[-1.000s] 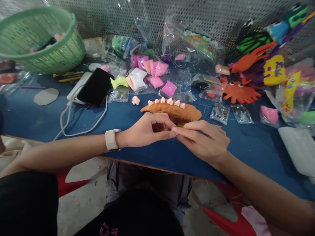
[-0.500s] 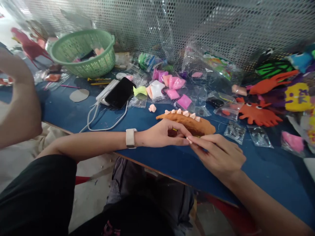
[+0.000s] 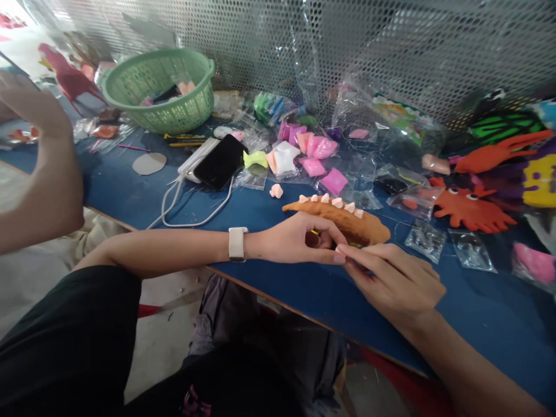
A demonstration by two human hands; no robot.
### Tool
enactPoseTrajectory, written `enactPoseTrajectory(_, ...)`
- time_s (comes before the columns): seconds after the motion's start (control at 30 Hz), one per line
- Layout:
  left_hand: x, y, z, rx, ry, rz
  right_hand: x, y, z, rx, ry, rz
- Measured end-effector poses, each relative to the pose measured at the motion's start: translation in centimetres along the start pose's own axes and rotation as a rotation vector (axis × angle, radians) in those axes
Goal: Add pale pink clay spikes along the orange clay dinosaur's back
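Just in front of the brown clay model (image 3: 354,226), on a blue table (image 3: 486,313), the left hand (image 3: 299,238) and right hand (image 3: 395,278) meet at the fingertips. Both pinch a tiny pale bit (image 3: 337,249), mostly hidden; I cannot tell which grips harder. The model lies just behind the fingers, 6 pale pink bumps (image 3: 337,202) along its far upper side.

1 second ago the row also showed 6 bumps and the hands were pinched alike, so the work seems to be staying with the small bit. New since then: a co-worker's arm (image 3: 56,168), well to the model's left.

A pink lump (image 3: 276,190) sits near the model's left tip, the phone (image 3: 221,162) farther left. Packets of pink clay (image 3: 333,181) crowd behind, an orange crab (image 3: 473,205) to the right. Bare room lies in front of the model, narrow towards the table's near edge, wider to the right.
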State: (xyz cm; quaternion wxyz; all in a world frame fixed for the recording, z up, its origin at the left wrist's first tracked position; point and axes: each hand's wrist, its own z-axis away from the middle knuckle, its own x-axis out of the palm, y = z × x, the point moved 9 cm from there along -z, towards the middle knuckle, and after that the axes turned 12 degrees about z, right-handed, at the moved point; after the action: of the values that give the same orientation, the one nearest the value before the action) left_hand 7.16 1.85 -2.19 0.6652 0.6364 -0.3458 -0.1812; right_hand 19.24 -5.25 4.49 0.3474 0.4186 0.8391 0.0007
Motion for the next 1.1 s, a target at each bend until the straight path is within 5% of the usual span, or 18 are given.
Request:
enactPoseTrajectory(0.43,0.5,0.9,0.5,0.136,-0.047,-0.142,0.1,0.2,-0.1,0.065,-0.01,-0.115)
enactPoseTrajectory(0.67,-0.5,0.4,0.7,0.041,0.113,-0.183,0.9,0.4,0.8,0.088,0.013,-0.208)
enactPoseTrajectory(1.1,0.2,0.1,0.7,-0.014,0.031,-0.105,0.3,0.9,0.5,0.105,0.015,-0.182)
